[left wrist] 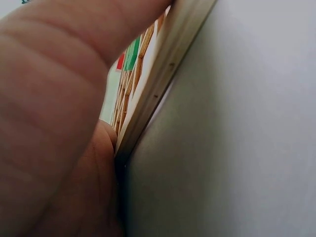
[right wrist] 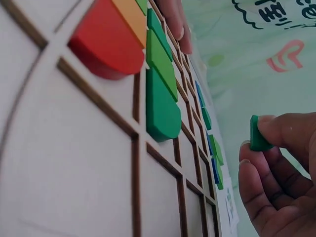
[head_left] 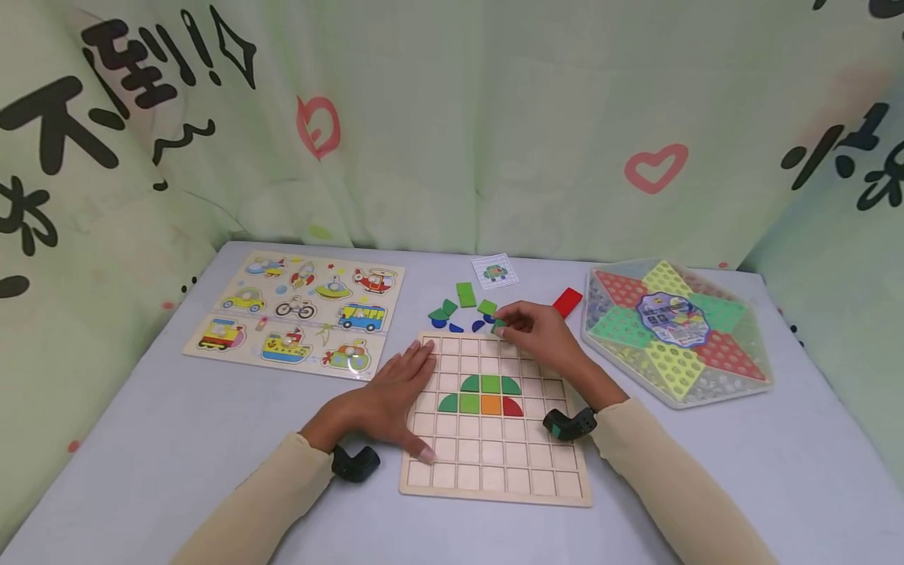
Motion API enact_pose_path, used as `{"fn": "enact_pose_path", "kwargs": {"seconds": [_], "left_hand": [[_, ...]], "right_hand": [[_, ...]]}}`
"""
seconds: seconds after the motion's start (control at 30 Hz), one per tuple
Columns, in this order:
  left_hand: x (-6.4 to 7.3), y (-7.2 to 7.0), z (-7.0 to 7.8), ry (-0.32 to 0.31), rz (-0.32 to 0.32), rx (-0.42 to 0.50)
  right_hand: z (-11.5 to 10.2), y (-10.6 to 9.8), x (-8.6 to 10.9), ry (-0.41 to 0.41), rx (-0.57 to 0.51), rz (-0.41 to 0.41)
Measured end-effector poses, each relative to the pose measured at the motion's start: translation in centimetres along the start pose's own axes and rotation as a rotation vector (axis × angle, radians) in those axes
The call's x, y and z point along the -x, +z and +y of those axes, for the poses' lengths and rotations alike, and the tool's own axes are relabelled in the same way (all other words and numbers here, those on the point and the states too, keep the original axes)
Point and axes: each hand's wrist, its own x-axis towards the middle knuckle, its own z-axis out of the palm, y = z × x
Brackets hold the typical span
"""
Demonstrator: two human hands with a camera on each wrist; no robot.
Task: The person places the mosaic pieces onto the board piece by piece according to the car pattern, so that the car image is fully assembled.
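A wooden grid board [head_left: 487, 476] lies flat in front of me. Fingers spread, my left hand [head_left: 391, 400] rests on its left edge, with the thumb near the lower left squares. My right hand [head_left: 540, 333] is over the board's far right edge, pinching a small dark green block [right wrist: 256, 137] with a curved side between thumb and fingertips. Two rows of pieces sit in the grid: light green squares [head_left: 490, 384], dark green quarter-rounds [head_left: 449, 403], an orange square [head_left: 490, 404] and a red quarter-round [head_left: 512, 406].
Beyond the board lie loose green pieces [head_left: 466, 295], blue pieces [head_left: 456, 328], a red strip [head_left: 567, 302] and a picture card [head_left: 494, 271]. A vehicle puzzle [head_left: 282, 310] is at left. At right stands a hexagonal checkers box [head_left: 678, 333]. Curtains [head_left: 452, 157] enclose the table [head_left: 127, 471].
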Motion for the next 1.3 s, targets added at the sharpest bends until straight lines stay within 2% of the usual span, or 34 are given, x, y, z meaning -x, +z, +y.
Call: {"fn": "enact_pose_path", "kwargs": {"seconds": [0.2, 0.53, 0.77, 1.0, 1.17, 1.3], "left_hand": [[0.0, 0.0, -0.1, 0.011, 0.005, -0.006], [0.0, 0.4, -0.2, 0.011, 0.009, -0.014], [0.0, 0.2, -0.1, 0.001, 0.0, -0.032], [-0.1, -0.1, -0.1, 0.007, 0.003, -0.031], [0.0, 0.0, -0.2, 0.019, 0.003, -0.014], [0.0, 0.1, -0.2, 0.014, -0.002, -0.023]], "right_hand": [[0.1, -0.1, 1.0, -0.032, 0.044, -0.03], [0.4, -0.7, 2.9, -0.033, 0.104, -0.081], [0.3, -1.4, 4.6, 0.009, 0.15, -0.115], [0.2, -2.5, 5.9, 0.0, 0.134, -0.167], [0.5, -3.1, 6.8, -0.032, 0.108, -0.237], [0.5, -3.5, 7.5, -0.06, 0.105, -0.254]]}}
